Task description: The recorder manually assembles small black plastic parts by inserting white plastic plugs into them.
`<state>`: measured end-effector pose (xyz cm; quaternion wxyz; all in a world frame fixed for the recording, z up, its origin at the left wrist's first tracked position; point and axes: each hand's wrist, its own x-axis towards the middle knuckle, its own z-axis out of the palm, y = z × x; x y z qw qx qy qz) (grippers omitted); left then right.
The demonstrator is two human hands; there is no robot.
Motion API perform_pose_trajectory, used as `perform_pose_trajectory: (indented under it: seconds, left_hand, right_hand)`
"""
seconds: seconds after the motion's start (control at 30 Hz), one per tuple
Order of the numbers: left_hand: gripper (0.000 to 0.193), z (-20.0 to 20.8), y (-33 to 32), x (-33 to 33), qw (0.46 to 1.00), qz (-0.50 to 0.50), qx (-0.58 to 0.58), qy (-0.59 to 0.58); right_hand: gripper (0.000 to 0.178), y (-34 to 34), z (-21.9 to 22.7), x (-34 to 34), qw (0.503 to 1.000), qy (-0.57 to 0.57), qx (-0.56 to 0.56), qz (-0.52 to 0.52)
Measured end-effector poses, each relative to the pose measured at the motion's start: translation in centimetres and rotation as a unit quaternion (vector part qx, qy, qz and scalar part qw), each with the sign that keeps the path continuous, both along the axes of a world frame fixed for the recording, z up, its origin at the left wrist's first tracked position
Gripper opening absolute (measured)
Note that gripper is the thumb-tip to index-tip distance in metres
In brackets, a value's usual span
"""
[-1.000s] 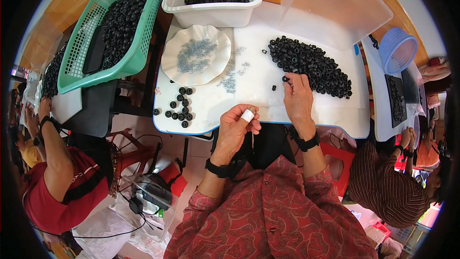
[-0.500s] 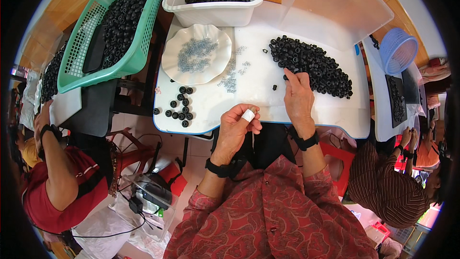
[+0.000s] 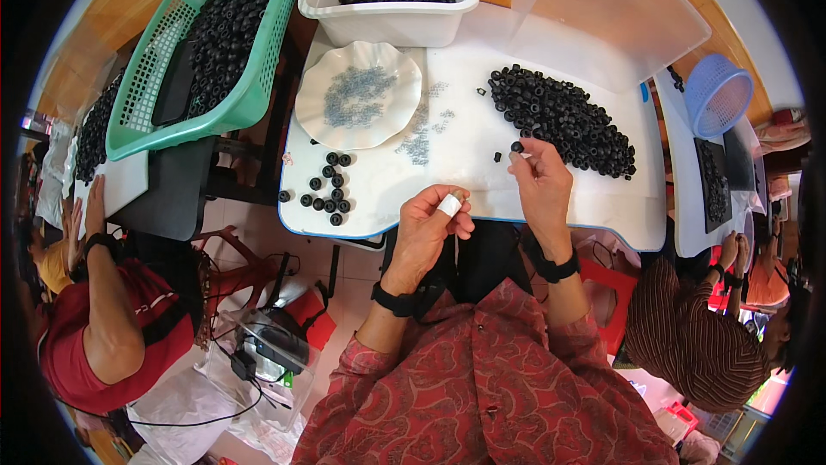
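Note:
My right hand [image 3: 544, 181] pinches a small round black part [image 3: 517, 147] between thumb and fingertips, at the near left side of a heap of similar black parts [image 3: 564, 117]. My left hand [image 3: 428, 224] is closed near the table's front edge, its thumb against the curled fingers. A white wrapping [image 3: 449, 204] shows around its thumb; whether a small piece lies in its grip I cannot make out. Several finished-looking black round pieces [image 3: 335, 194] are scattered left of that hand. Beyond them a scalloped white plate [image 3: 310, 121] holds small clear pieces [image 3: 357, 95].
More clear bits [image 3: 417, 151] lie beside the plate on the white table [image 3: 465, 112]. A white tub [image 3: 387, 22] and a green basket [image 3: 172, 140], both with black parts, stand at the back and left. A clear panel [image 3: 611, 18] leans far right. People work on both sides.
My right hand has drawn slightly back from the heap's edge, and a black part now shows in its pinch. My left hand keeps the same closed pose. The view has shifted a little.

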<state>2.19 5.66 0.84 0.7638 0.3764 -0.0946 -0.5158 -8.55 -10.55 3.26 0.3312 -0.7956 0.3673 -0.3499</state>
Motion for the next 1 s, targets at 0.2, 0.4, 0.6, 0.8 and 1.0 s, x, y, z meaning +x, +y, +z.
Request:
perform_pose_trajectory:
  seconds: [0.2,0.4,0.6,0.8,1.0]
  left_hand:
    - [0.017,0.1,-0.1,-0.1,1.0,0.008,0.002,0.005]
    - [0.017,0.4,-0.4,-0.7,0.999,0.039,-0.008,-0.014]
    - [0.018,0.1,-0.3,-0.8,0.999,0.048,-0.01,-0.024]
    - [0.018,0.0,-0.3,-0.8,0.998,0.055,-0.013,-0.019]
    - [0.018,-0.1,-0.3,-0.9,0.998,0.059,-0.015,-0.01]
  right_hand:
    - [0.025,2.8,1.3,-0.8,0.988,-0.072,0.098,0.095]
    - [0.031,4.6,1.7,-1.1,0.986,-0.03,0.1,0.132]
    - [0.031,5.5,2.7,-1.2,0.989,0.014,0.058,0.136]
    - [0.024,5.7,2.7,-1.0,0.987,-0.019,0.015,0.156]
    - [0.024,6.5,2.4,-0.3,0.985,-0.06,0.047,0.156]
